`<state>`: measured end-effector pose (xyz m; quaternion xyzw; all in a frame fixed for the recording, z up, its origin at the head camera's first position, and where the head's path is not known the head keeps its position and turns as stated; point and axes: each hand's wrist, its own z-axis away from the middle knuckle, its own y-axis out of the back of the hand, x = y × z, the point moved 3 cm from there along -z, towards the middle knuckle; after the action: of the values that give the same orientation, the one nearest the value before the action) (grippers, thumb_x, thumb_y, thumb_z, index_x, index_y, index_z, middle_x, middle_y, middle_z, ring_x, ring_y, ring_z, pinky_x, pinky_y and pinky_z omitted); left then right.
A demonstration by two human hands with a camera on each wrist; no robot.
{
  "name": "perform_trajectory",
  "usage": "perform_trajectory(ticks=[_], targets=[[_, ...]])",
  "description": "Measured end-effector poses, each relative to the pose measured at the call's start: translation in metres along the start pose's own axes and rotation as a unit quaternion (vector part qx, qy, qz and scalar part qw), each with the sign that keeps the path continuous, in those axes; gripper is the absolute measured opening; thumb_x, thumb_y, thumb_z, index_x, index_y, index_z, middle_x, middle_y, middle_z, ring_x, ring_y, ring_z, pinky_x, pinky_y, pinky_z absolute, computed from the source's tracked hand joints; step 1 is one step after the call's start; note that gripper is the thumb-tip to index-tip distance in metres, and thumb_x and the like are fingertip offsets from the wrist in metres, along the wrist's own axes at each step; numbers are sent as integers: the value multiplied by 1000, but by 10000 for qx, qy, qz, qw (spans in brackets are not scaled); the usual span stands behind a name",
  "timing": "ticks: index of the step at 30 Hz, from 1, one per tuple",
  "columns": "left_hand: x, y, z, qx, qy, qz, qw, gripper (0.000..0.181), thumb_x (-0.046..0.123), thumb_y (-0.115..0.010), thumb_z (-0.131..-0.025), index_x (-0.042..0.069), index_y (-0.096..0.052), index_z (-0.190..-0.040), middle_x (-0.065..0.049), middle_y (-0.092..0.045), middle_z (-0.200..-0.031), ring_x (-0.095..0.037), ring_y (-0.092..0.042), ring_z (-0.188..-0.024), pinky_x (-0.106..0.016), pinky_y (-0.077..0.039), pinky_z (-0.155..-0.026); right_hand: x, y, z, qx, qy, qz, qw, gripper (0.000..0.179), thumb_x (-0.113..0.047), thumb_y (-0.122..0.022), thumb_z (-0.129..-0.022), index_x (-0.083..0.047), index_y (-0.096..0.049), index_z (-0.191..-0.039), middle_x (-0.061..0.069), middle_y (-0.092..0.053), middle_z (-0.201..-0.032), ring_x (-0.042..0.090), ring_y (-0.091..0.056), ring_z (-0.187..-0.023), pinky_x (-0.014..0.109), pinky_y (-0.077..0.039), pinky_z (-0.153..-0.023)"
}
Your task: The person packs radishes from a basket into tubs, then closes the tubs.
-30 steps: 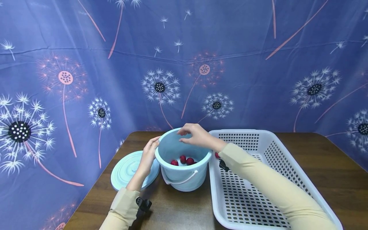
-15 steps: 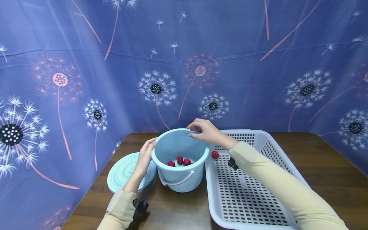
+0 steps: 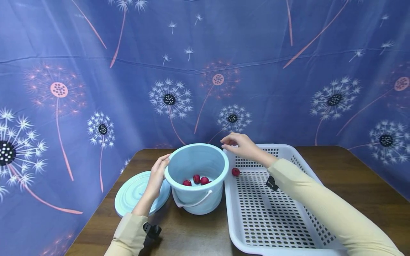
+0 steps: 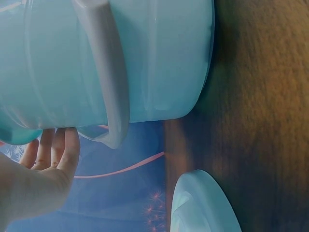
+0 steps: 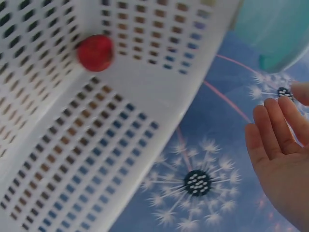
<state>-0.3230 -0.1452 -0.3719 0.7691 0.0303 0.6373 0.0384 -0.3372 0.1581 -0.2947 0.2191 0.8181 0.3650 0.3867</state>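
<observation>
A light blue bucket (image 3: 198, 199) stands upright in the head view, its white handle hanging at the front. Several small round red fruits (image 3: 196, 179) lie on its floor. My left hand (image 3: 157, 174) rests against the bucket's left side, close to the rim; in the left wrist view its straight fingers (image 4: 70, 147) touch the outer wall, and the thumb is hidden. Beyond the bucket's right rim, over the back left corner of a white perforated basket (image 3: 228, 213), my right hand (image 3: 241, 145) is raised with loosely bent fingers and holds nothing. One red fruit (image 5: 95, 53) lies in that basket.
A round light blue lid (image 3: 128, 193) lies on the wooden table (image 3: 198, 234) left of the bucket, partly behind the left forearm. The basket stands close at the bucket's right. Behind the table hangs a blue dandelion-print cloth (image 3: 282, 89).
My right hand has moved from over the bucket's opening rightward past its rim to above the basket corner, uncovering the red fruit there. My left hand stays at the bucket's side.
</observation>
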Motion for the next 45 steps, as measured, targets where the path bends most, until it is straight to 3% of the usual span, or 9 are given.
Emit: perform_trajectory(ticks=[5,16,20,26,33,45], targets=[[1,1,1,-14,14,-22,10000,40,30,-39,-100,9,-49,-132,-9,-50,-136,-24,-50,-119,-35,-44,-92,13,-1,9,-82,-60,114,9999,23,-17,-63,-90,-6,-66,-110,5,-64,-96,18,-59,-88,37,-51,-79],[2,-2,2,-40,24,-42,10000,40,31,-39,-100,10,-48,-133,-9,-50,-137,-24,-50,-120,-36,-43,-93,39,-4,21,-299,-191,263,9990,30,-16,-70,-84,-2,-65,-109,10,-64,-100,23,-60,-90,41,-51,-79],[2,-2,2,-47,19,-11,10000,41,32,-39,-100,10,-49,-133,-9,-49,-137,-24,-49,-121,-40,-41,-97,44,-7,22,-389,-249,216,9987,31,-16,-70,-83,1,-65,-109,15,-64,-101,29,-61,-92,44,-50,-81],[2,-2,2,-53,39,-11,10000,41,34,-40,-100,12,-48,-133,-8,-49,-138,-24,-48,-124,-44,-39,-101,49,-12,23,-502,-324,181,9981,31,-16,-71,-82,0,-65,-108,14,-65,-101,27,-61,-92,43,-51,-83],[2,-2,2,-36,23,-5,10000,41,33,-39,-100,12,-48,-133,-8,-49,-137,-24,-48,-123,-41,-40,-99,58,-24,25,-831,-142,418,9956,28,-15,-71,-82,0,-67,-105,14,-68,-101,28,-64,-93,39,-52,-82],[1,-2,1,-14,1,-71,10000,40,31,-39,-100,11,-48,-133,-9,-50,-136,-24,-50,-120,-37,-43,-93,64,-37,31,-1315,-454,688,9879,32,-20,-69,-84,1,-66,-107,14,-66,-103,29,-62,-96,40,-51,-84]])
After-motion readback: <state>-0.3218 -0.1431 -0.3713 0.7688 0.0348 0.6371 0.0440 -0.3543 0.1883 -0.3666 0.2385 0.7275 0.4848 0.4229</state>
